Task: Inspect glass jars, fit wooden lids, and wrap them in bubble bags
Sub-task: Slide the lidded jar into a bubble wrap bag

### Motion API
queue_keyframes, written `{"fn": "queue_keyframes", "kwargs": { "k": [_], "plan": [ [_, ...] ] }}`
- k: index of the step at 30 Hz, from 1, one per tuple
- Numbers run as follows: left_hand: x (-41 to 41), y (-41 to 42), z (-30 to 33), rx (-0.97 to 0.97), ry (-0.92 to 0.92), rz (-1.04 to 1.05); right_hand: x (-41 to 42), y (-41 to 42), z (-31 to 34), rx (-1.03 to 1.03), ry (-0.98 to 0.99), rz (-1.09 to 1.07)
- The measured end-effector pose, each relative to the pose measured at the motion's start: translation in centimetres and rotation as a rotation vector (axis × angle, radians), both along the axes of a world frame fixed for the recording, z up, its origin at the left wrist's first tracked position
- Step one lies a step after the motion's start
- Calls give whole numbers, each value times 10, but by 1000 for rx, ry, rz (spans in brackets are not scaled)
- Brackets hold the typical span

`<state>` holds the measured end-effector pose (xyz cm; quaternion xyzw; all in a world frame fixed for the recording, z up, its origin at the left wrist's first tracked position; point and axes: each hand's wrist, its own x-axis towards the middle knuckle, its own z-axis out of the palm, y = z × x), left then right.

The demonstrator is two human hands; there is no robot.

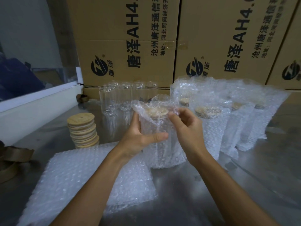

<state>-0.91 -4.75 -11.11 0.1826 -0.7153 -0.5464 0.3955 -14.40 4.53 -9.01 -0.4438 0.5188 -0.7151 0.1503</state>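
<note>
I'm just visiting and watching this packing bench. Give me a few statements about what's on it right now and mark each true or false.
1. The left hand grips the bagged jar round its side. True.
2. The stack of wooden lids stands to the right of the wrapped jars. False: it stands on the left, beside the bare glass jars.
3. The right hand pinches the bubble bag near its top. True.
4. The jar being held has no lid. False: a wooden lid shows through the bag.
5. Flat bubble bags lie under the left forearm. True.
</note>
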Motion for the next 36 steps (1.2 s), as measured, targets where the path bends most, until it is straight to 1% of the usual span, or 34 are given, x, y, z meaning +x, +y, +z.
{"fn": "queue_keyframes", "kwargs": {
  "k": [2,6,8,10,13,16,19,21,24,27,28,30,31,33,34,36],
  "plan": [
    [-4,2,-6,22,-13,76,2,-1,-3,1,35,-66],
    [-15,9,-7,26,104,278,7,0,-8,-32,86,-199],
    [-18,12,-2,38,136,389,7,-1,-10,-40,159,-204],
    [-20,14,4,56,147,488,11,-1,-10,6,240,-150],
    [-24,15,9,106,153,459,16,-3,-14,167,277,25],
    [-23,14,9,154,104,427,18,-4,-18,351,269,96],
    [-19,7,9,184,152,321,17,-5,-15,290,212,121],
    [-18,3,13,152,110,301,15,-6,-14,249,207,123],
    [-23,1,22,99,79,391,14,-7,-20,237,199,96],
    [-32,-5,37,51,28,481,16,-11,-32,220,190,-70],
    [-36,-10,42,42,18,500,16,-12,-37,238,180,-116],
    [-44,-22,52,18,1,535,14,-15,-47,333,163,-118],
    [-48,-28,57,-1,-13,545,13,-17,-53,409,178,-90],
    [-59,-41,64,-36,-41,549,12,-20,-61,571,307,-52],
    [-65,-48,67,-50,-56,546,13,-20,-64,616,390,-50],
    [-79,-63,70,-76,-88,542,16,-22,-66,637,515,-41]
  ]
}}
